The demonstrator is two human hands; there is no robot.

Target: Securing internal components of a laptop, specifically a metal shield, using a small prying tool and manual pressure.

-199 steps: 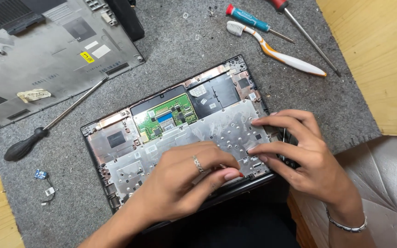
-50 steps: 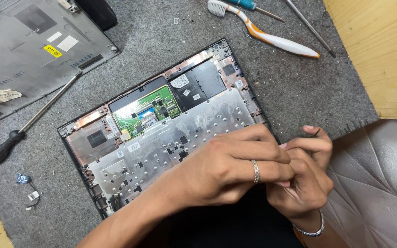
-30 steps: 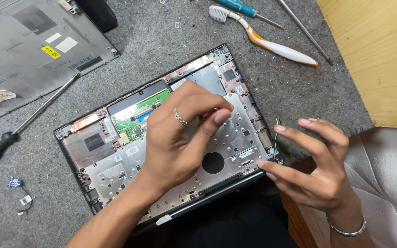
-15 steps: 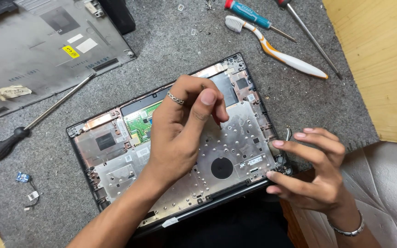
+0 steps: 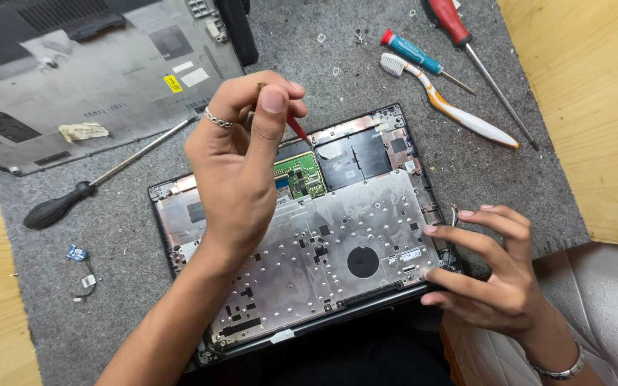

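An opened laptop base (image 5: 302, 236) lies flat on a grey felt mat (image 5: 144, 236), its inner metal plate facing up, with one round dark hole and one small green circuit board showing. Two bare hands work over it.

The left hand (image 5: 241, 161) hovers above the upper middle of the base, fingers bunched and pinched tight around one thin red-tipped tool (image 5: 296, 129), whose tip slants down toward the green board just right of the pinch. One ring sits on a finger of this hand.

The right hand (image 5: 491, 275) rests at the base's lower right corner. Its fingers are spread fairly wide and curled, fingertips touching the corner edge; whether they grip anything small there cannot be told. One bracelet circles that wrist.

Left of the left hand's pinch, one long black-handled screwdriver (image 5: 101, 179) lies on the mat, just apart from the base. Beyond it, up and left, sits one grey laptop bottom cover (image 5: 87, 78). Below the screwdriver, near the mat's left edge, lie one small blue part (image 5: 75, 252) and one tiny white connector on a wire.

Up and right of the pinch lie three more tools: one small screwdriver with a blue and red handle (image 5: 413, 53), one toothbrush (image 5: 445, 107) in white and orange, and one long red-handled screwdriver (image 5: 477, 50). Screwdrivers lying loose: three. A wooden tabletop (image 5: 581, 107) shows beyond the mat.
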